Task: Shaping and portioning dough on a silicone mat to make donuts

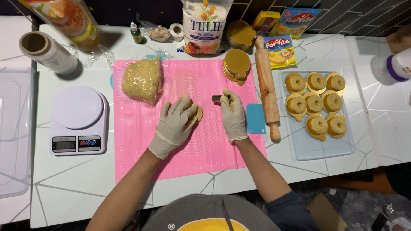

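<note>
While my left hand (176, 122) cups a small flattened dough piece (197, 112) mid-mat on the pink mat (141, 162), grip closed over it, my right hand (233, 115) pinches a small metal cutter (216, 98) just beside. I judge the centre-cutting step is in hand: next calls for centring the cutter. Farther off, the dough lump (142, 80) sits at the mat's far-left corner.

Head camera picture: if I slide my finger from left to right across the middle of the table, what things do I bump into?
Kitchen scale → left hand on a small dough piece → right hand holding a small metal cutter → blue scraper → rolling pin → tray of shaped dough rings.
</note>
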